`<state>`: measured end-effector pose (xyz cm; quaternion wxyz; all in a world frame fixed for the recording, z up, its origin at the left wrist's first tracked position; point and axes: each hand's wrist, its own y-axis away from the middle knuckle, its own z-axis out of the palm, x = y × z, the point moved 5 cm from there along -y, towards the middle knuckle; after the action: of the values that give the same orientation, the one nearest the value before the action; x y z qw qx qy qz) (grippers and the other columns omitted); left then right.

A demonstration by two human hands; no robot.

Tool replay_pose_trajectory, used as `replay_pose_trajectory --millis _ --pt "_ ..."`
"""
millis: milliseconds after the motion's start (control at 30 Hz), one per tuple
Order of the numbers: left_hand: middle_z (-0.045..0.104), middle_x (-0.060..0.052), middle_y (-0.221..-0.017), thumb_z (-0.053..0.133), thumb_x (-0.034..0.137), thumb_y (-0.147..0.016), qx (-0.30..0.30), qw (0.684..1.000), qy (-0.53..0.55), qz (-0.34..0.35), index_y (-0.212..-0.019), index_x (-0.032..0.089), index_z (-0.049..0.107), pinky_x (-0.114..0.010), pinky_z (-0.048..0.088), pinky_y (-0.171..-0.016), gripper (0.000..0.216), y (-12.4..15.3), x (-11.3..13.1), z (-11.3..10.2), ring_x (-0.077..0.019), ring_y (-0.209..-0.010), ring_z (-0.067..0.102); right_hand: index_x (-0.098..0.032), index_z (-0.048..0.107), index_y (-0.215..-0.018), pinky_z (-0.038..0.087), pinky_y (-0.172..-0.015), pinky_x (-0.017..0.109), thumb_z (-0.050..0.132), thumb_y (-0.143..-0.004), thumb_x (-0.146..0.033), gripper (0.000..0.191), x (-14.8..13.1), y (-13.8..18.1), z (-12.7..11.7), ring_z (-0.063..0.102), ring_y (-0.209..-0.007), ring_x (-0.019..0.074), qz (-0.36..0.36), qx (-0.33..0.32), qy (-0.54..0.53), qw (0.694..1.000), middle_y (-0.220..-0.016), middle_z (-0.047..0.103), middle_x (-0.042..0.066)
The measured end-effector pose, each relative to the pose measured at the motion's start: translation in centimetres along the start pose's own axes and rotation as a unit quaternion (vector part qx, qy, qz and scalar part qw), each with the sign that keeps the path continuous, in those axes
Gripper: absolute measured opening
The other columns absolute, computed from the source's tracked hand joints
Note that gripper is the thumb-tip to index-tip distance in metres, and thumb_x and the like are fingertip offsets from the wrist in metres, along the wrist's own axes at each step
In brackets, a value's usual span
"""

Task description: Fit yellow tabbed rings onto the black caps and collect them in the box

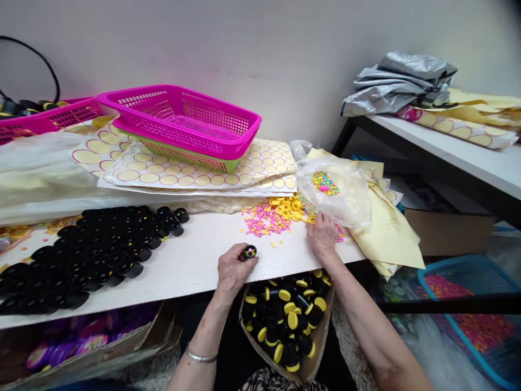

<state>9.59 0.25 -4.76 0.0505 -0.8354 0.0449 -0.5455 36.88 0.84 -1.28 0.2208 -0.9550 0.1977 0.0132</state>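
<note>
Pinching a small black cup (249,256), mouth up, the left hand (235,267) holds it just inside the front edge of the bench (195,247); keeping it level should save the beads inside (250,250). The right hand (323,237) rests beside yellow rings (290,206) and pink pieces (264,220); whether it grips anything, I cannot tell. Bare bench opens leftward to the standing rows of cups (109,247).
</note>
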Motion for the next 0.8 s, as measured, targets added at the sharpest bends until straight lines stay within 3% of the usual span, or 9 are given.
replay_pose_trajectory --millis 67,200,333,433,500,567,633,700,800 --pt "0.060 0.003 -0.069 0.068 0.024 -0.059 -0.002 1.000 0.009 -0.014 -0.088 0.018 0.066 -0.021 0.041 -0.055 0.029 0.1 -0.1 0.2 -0.0097 -0.057 0.049 -0.009 0.058 -0.096 0.033 -0.070 0.036 0.044 -0.083 -0.021 0.022 -0.2 -0.6 0.6 0.048 -0.090 0.0279 -0.032 -0.014 0.053 0.998 -0.093 0.057 0.016" --pt "0.062 0.000 -0.084 0.071 0.019 -0.054 -0.004 0.999 0.041 0.008 -0.096 0.017 0.065 -0.023 0.045 -0.062 0.043 0.0 -0.2 0.1 -0.0103 -0.064 0.051 -0.009 0.060 -0.087 0.030 -0.067 0.037 0.036 -0.084 -0.012 0.024 -0.2 -1.6 1.4 0.049 -0.084 0.0275 -0.100 -0.008 0.097 0.990 -0.085 0.059 0.016" --pt "0.059 -0.004 -0.100 0.072 0.014 -0.050 0.019 0.990 0.131 0.041 -0.102 0.018 0.064 -0.022 0.043 -0.060 0.052 0.3 0.8 -1.3 -0.0099 -0.068 0.050 -0.010 0.058 -0.080 0.032 -0.065 0.036 0.040 -0.082 -0.011 0.018 -0.1 -1.5 -0.5 0.049 -0.082 0.0257 -0.113 0.067 0.064 0.989 -0.085 0.060 0.016" --pt "0.061 -0.004 -0.090 0.071 0.023 -0.060 0.089 0.963 0.253 -0.032 -0.092 0.017 0.066 -0.020 0.039 -0.055 0.033 2.3 1.6 -2.2 -0.0092 -0.065 0.049 -0.011 0.056 -0.085 0.039 -0.068 0.036 0.040 -0.084 -0.013 0.016 -2.7 1.8 -4.2 0.053 -0.084 0.0238 -0.194 0.159 -0.019 0.968 -0.095 0.062 0.017" --pt "0.061 -0.003 -0.072 0.066 0.033 -0.069 0.048 0.941 0.310 -0.127 -0.081 0.013 0.067 -0.020 0.036 -0.051 0.023 4.3 2.4 -1.4 -0.0082 -0.057 0.046 -0.011 0.055 -0.089 0.043 -0.069 0.035 0.044 -0.083 -0.015 0.013 -5.7 5.9 -6.3 0.056 -0.082 0.0220 -0.291 0.174 -0.095 0.936 -0.103 0.062 0.019" --pt "0.057 -0.002 -0.060 0.059 0.040 -0.074 -0.054 0.914 0.348 -0.200 -0.069 0.011 0.066 -0.020 0.031 -0.047 0.031 6.6 3.6 0.1 -0.0075 -0.051 0.043 -0.013 0.053 -0.095 0.047 -0.068 0.034 0.045 -0.083 -0.015 0.015 -8.2 10.4 -7.9 0.059 -0.084 0.0211 -0.360 0.152 -0.182 0.903 -0.113 0.058 0.020" --pt "0.053 -0.001 -0.054 0.059 0.041 -0.075 -0.109 0.881 0.397 -0.235 -0.062 0.011 0.064 -0.020 0.031 -0.049 0.033 8.4 4.7 0.9 -0.0074 -0.050 0.041 -0.015 0.051 -0.104 0.050 -0.074 0.036 0.044 -0.082 -0.012 0.024 -9.8 14.1 -8.5 0.059 -0.097 0.0228 -0.386 0.084 -0.253 0.883 -0.117 0.057 0.019" --pt "0.052 -0.001 -0.054 0.061 0.035 -0.072 -0.100 0.861 0.435 -0.244 -0.061 0.011 0.064 -0.021 0.033 -0.053 0.027 9.4 4.9 0.8 -0.0077 -0.052 0.042 -0.018 0.050 -0.109 0.051 -0.080 0.037 0.045 -0.082 -0.012 0.028 -10.3 16.3 -8.5 0.058 -0.102 0.0233 -0.371 0.023 -0.322 0.871 -0.113 0.060 0.016" --pt "0.052 -0.001 -0.054 0.061 0.028 -0.071 -0.084 0.864 0.431 -0.247 -0.060 0.009 0.064 -0.021 0.028 -0.050 0.022 9.6 4.3 -0.1 -0.0075 -0.051 0.040 -0.019 0.043 -0.122 0.053 -0.076 0.035 0.051 -0.082 -0.021 0.041 -10.4 16.7 -7.4 0.062 -0.093 0.0221 -0.303 -0.055 -0.400 0.863 -0.106 0.063 0.013"
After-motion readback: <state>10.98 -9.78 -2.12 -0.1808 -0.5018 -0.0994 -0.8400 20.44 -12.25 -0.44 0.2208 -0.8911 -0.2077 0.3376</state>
